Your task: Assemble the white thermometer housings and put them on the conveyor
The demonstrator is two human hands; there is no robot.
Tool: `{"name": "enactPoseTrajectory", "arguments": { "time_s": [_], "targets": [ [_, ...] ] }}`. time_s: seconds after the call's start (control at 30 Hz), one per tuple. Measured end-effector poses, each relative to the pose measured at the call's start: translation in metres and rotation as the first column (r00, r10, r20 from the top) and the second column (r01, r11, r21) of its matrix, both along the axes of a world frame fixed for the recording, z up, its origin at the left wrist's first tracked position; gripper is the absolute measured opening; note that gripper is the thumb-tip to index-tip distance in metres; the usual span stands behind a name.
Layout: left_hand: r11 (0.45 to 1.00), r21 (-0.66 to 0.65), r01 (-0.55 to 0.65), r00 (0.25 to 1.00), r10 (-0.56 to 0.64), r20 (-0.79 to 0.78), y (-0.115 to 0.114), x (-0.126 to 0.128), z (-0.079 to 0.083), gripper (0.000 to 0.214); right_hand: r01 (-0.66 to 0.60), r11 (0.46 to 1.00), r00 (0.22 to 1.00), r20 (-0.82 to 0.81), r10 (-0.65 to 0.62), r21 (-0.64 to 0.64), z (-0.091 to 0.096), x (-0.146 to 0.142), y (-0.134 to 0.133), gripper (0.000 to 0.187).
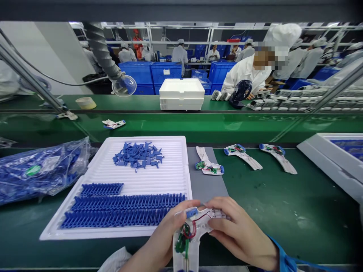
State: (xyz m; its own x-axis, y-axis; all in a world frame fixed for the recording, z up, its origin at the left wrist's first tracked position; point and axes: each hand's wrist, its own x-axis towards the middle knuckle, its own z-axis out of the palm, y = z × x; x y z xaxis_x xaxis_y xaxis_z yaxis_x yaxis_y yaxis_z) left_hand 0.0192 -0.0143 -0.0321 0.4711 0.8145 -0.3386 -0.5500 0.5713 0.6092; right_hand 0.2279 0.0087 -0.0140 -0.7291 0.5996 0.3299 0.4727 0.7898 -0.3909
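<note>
Both hands hold a white plastic handle-shaped shell [192, 241] at the bottom centre, with a green circuit board and red wires showing inside and a small blue part at its top. My left hand [161, 236] grips its left side, fingers curled. My right hand [238, 232] wraps over its upper right end. Just left of the hands lies a white ribbed tray [176, 173] with rows of blue plastic parts [121, 209] and a loose pile of blue parts [138, 155].
Three more half shells [208, 163], [243, 154], [278, 156] lie on the green table beyond. A plastic bag of blue parts [36, 170] sits left, a white tray [331, 158] right. Across the conveyor are a foam box [181, 94], a small fan [241, 92] and people in white coats.
</note>
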Motion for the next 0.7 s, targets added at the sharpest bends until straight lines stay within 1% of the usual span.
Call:
{"name": "enactPoseTrajectory", "arguments": {
  "time_s": [0.03,0.07,0.1,0.13,0.17,0.2,0.23,0.3,0.33,0.37,0.4,0.43,0.47,0.5,0.57,0.6,0.63,0.67,0.7],
  "targets": [
    [1.000,0.013,0.005,1.000,-0.004,-0.019,0.001,0.001,0.001,0.065,0.058,0.998,0.998,0.009,-0.059,0.008,-0.004,0.013,0.000,0.019],
    [1.000,0.023,0.002,0.999,-0.001,-0.042,0.001,0.002,0.002,0.069,0.144,0.989,0.989,0.028,-0.145,0.029,-0.010,0.030,0.001,0.024],
    [1.000,0.030,-0.001,0.998,0.003,-0.067,0.002,0.002,0.002,0.071,0.253,0.965,0.965,0.053,-0.256,0.066,-0.016,0.050,0.002,0.030],
    [0.999,0.032,-0.002,0.996,0.004,-0.089,0.003,0.002,0.001,0.069,0.380,0.918,0.918,0.079,-0.390,0.118,-0.024,0.074,0.002,0.034],
    [1.000,0.024,0.001,0.995,0.001,-0.100,0.004,0.002,0.001,0.066,0.480,0.858,0.862,0.085,-0.500,0.184,-0.032,0.100,0.003,0.032],
    [1.000,0.013,0.002,0.995,-0.001,-0.098,0.005,0.001,0.000,0.062,0.573,0.784,0.791,0.091,-0.605,0.238,-0.040,0.126,0.003,0.034],
    [1.000,0.005,0.001,0.996,-0.001,-0.086,0.006,0.001,-0.001,0.059,0.636,0.722,0.725,0.112,-0.680,0.272,-0.047,0.152,0.003,0.037],
    [1.000,-0.004,0.005,0.998,-0.005,-0.063,0.008,0.001,-0.003,0.052,0.705,0.644,0.637,0.134,-0.759,0.298,-0.056,0.191,0.005,0.042],
    [1.000,-0.004,0.010,0.998,-0.010,-0.055,0.008,0.002,-0.004,0.048,0.728,0.612,0.605,0.130,-0.786,0.310,-0.058,0.202,0.007,0.043],
    [1.000,-0.002,0.017,0.999,-0.017,-0.048,0.009,0.003,-0.005,0.045,0.745,0.585,0.581,0.118,-0.805,0.321,-0.058,0.206,0.010,0.044],
    [1.000,0.001,0.025,0.999,-0.025,-0.042,0.009,0.005,-0.006,0.044,0.755,0.567,0.569,0.103,-0.816,0.329,-0.056,0.203,0.014,0.044],
    [1.000,0.001,0.031,0.999,-0.030,-0.037,0.010,0.006,-0.007,0.044,0.753,0.568,0.573,0.091,-0.814,0.332,-0.054,0.193,0.020,0.044],
    [1.000,0.002,0.031,0.999,-0.031,-0.041,0.010,0.007,-0.010,0.045,0.739,0.590,0.597,0.089,-0.797,0.326,-0.051,0.177,0.028,0.044],
    [1.000,0.002,0.023,0.998,-0.023,-0.059,0.010,0.008,-0.012,0.045,0.703,0.645,0.648,0.103,-0.754,0.300,-0.049,0.157,0.037,0.043],
    [1.000,0.001,-0.028,0.990,0.028,-0.141,0.010,0.010,-0.018,0.046,0.568,0.797,0.780,0.175,-0.601,0.204,-0.048,0.111,0.059,0.037],
    [0.997,0.006,-0.072,0.979,0.072,-0.189,0.009,0.010,-0.021,0.045,0.495,0.856,0.831,0.206,-0.517,0.151,-0.050,0.089,0.070,0.041],
    [0.993,0.017,-0.119,0.966,0.120,-0.229,0.009,0.010,-0.023,0.043,0.439,0.893,0.864,0.225,-0.451,0.103,-0.052,0.071,0.082,0.050],
    [0.986,0.028,-0.165,0.952,0.167,-0.257,0.008,0.009,-0.025,0.042,0.412,0.909,0.880,0.230,-0.416,0.065,-0.055,0.055,0.093,0.056],
    [0.978,0.042,-0.206,0.939,0.209,-0.272,0.007,0.008,-0.026,0.042,0.396,0.918,0.891,0.230,-0.392,0.031,-0.058,0.044,0.102,0.058]
  ]
}}
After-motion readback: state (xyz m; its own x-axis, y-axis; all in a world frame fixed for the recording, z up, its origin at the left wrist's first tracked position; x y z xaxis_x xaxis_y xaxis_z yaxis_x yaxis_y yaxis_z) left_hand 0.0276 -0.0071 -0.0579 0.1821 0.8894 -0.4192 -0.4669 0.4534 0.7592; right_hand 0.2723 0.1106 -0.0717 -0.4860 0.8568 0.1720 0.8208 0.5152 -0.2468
